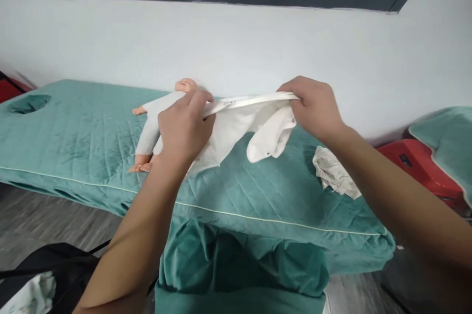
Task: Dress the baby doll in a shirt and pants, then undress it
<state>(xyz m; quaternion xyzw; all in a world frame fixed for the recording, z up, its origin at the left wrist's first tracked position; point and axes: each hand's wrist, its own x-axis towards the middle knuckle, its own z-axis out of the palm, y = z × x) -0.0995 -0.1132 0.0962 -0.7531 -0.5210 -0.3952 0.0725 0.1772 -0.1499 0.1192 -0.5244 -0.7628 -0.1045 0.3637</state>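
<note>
A white baby garment (236,129) is stretched between my two hands above the green bed. My left hand (186,124) is closed on one end of its edge, and my right hand (313,107) pinches the other end. From the right part hangs a folded piece (271,139) that looks like a sleeve or footed leg. Behind my left hand a baby doll (153,127) in a pale suit lies on its back, its bare feet toward the bed's near edge. My left hand and the cloth hide part of the doll.
The green quilted bed (88,132), with a face hole at left, stands against a white wall. A crumpled patterned cloth (335,171) lies near its right end. A red plastic object (420,164) stands at right. At lower left is a black bag (55,269).
</note>
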